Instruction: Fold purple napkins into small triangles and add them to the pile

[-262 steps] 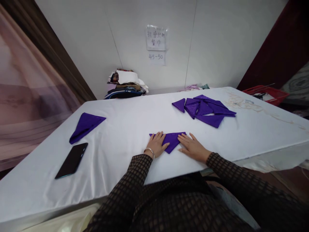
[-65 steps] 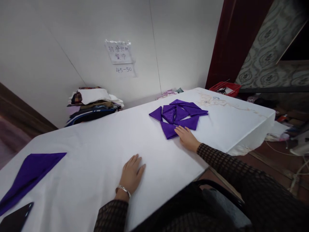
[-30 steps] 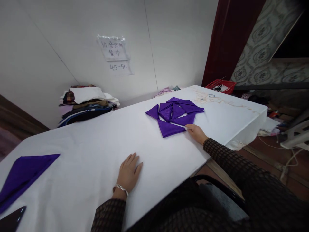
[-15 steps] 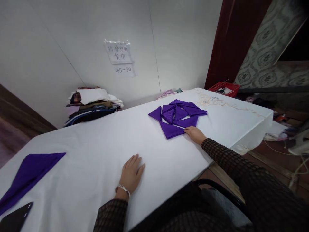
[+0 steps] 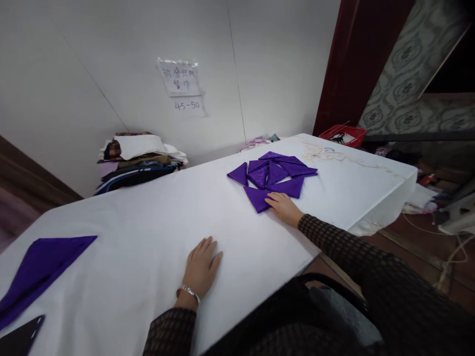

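1. Your right hand [image 5: 285, 208] has shifted leftward since 0.5 s ago: it was pinching the right end of the purple, pointed, folded cloth piece [image 5: 254, 199], and it now lies flatter across that end.
2. Your right grip is released: the fingers are stretched out and laid on the cloth piece, hiding its right end.
3. That piece lies flat, partly under your right fingertips and partly to their left, on the white, smooth cloth-covered table [image 5: 148, 232].
4. Just beyond your right fingertips sits the cluster of purple, angular, folded cloth pieces [image 5: 257, 174]. The piece under your hand is just beside its near edge; you cannot tell from this view whether they touch.
5. Your left hand [image 5: 200, 263] has stayed nearer your body, palm down and relaxed on the white cover, holding nothing. Its wrist wears a silver-coloured metal bangle [image 5: 188, 291].
6. Well to the left of your left hand lies the large, purple, folded fabric triangle [image 5: 40, 269], cut off by the view's edge.
7. Nearer you than that triangle is the flat, black, glossy phone [image 5: 21, 338], only partly in view.
8. Past both hands, beyond the table's far edge, is the stack of mixed-colour folded clothes [image 5: 141, 158]; far beyond your right hand is the red plastic basket [image 5: 358, 137].
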Action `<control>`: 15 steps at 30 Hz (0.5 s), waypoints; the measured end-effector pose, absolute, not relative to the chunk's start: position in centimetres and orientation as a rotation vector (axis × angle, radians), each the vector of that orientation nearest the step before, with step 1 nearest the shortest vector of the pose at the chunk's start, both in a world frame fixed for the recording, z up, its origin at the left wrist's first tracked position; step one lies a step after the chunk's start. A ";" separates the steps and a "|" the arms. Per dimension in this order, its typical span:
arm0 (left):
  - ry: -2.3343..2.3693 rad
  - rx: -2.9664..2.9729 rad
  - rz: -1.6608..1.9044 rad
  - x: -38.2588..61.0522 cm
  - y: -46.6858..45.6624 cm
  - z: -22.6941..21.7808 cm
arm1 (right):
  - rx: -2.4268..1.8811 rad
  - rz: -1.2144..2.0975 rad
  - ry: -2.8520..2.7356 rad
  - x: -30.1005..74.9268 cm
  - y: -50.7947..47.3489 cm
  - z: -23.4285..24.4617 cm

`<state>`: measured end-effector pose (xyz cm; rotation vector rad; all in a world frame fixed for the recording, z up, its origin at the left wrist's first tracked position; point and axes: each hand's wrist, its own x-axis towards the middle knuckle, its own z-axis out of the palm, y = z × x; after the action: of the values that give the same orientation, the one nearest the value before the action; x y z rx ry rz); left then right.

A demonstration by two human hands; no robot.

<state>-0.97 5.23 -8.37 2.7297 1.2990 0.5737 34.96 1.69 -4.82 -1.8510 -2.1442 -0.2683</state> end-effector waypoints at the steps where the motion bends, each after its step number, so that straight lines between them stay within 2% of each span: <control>1: 1.300 2.736 0.561 -1.0 5.2 -8.3 | -1.845 -0.235 -2.161 34.4 2.1 -4.9; 15: 1.290 2.753 0.542 -1.1 5.2 -8.4 | -1.893 0.088 -2.099 33.2 3.7 -6.2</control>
<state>-1.10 5.23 -8.35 2.7530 1.2899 0.5416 33.23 3.74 -6.20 -1.8928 -2.0989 0.0885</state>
